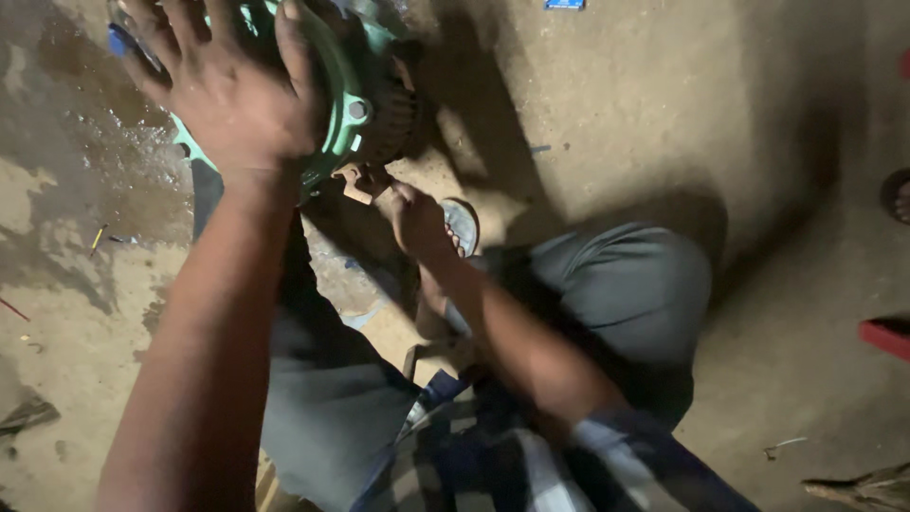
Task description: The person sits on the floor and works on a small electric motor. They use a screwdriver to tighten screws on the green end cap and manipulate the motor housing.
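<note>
A green metal machine housing with a dark finned part stands on the dirt floor at the top left. My left hand lies flat on top of it, fingers spread, pressing on the casing. My right hand reaches in under the housing, its fingers closed around a small brownish piece at the housing's lower edge. Both my knees in grey trousers frame the hands, and a sandalled foot sits just right of my right hand.
The dirt floor is wet and dark at the left. A small blue object lies at the top edge. A red item shows at the right edge, and another person's foot above it. Scraps lie at lower right.
</note>
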### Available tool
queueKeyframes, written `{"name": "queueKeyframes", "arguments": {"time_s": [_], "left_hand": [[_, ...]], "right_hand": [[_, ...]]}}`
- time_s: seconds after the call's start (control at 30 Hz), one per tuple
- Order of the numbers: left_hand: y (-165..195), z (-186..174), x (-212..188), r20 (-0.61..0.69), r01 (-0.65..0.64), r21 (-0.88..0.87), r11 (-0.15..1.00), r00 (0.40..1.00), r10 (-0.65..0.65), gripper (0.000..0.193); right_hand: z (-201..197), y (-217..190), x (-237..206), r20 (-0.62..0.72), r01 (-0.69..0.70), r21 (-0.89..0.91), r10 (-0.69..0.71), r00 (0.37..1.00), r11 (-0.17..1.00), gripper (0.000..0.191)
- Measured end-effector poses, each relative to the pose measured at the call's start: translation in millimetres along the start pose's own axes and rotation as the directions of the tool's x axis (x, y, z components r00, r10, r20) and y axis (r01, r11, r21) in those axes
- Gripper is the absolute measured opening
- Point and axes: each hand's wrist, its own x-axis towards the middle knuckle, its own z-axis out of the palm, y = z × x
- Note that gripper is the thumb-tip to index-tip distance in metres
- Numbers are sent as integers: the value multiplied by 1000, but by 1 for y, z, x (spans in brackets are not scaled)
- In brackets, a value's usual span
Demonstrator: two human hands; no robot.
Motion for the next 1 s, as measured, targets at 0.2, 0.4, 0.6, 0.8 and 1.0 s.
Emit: {"name": "queueKeyframes", "arguments": {"time_s": [0.2, 0.4, 0.6, 0.8, 1.0], "left_hand": [[3, -2, 1, -15, -11, -15, 1000, 1000, 11, 67], [3, -4, 0, -29, -12, -40, 999, 1000, 11, 68], [-5, 4, -1, -71, -67, -45, 997, 995, 63, 61], [-4, 6, 1, -157, -96, -4, 995, 983, 94, 58], [0, -4, 1, -73, -18, 1, 1000, 997, 18, 59]], "right_hand": [[-1, -16, 6, -20, -21, -126, 19, 1000, 992, 36], [-6, -28, 15, 72, -125, -135, 136, 988, 983, 34], [-4, -14, 34, 107, 85, -119, -72, 992, 989, 31], [-30, -16, 9, 219, 243, -46, -227, 949, 969, 29], [-79, -39, 8, 218, 159, -335, -88, 972, 929, 30]]}}
